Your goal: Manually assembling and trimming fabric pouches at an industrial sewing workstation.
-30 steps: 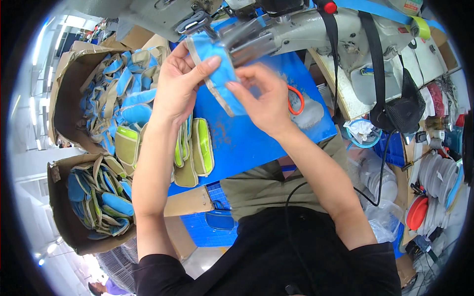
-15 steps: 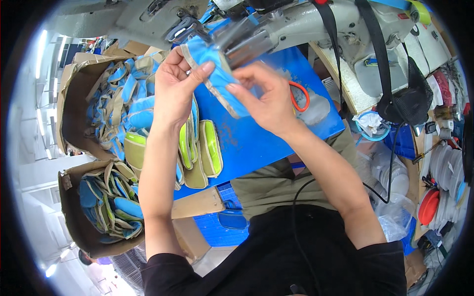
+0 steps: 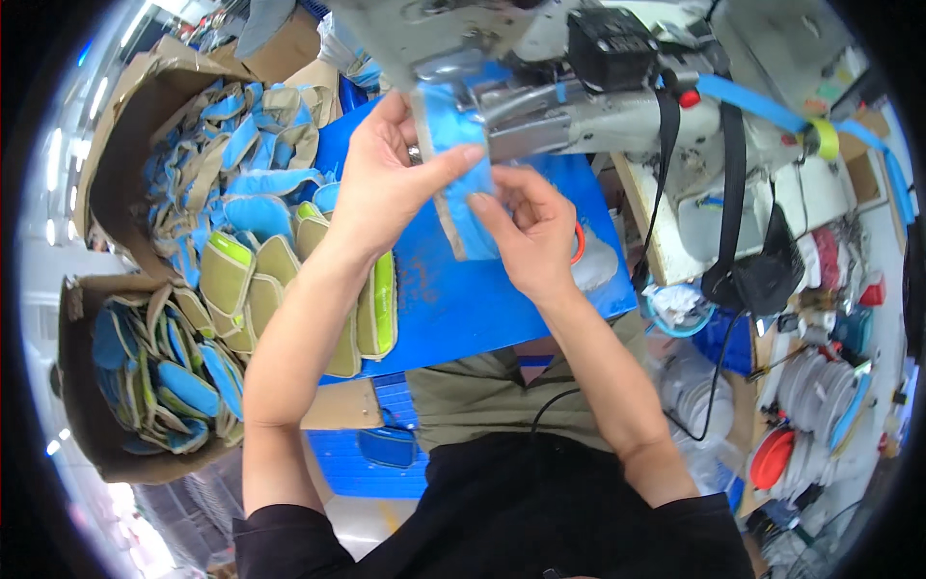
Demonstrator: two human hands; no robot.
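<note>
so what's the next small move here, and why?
Probably nudge the blue piece slightly upward, toward the machine: its top end already overlaps the metal parts in this view, contact unclear, while left grip and right grip both hold it, so either could steer.

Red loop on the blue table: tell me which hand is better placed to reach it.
Right, most likely. The right hand appears nearer the red loop; the left hand is farther left. Both grip the blue fabric piece, so the right would probably have to let go.
</note>
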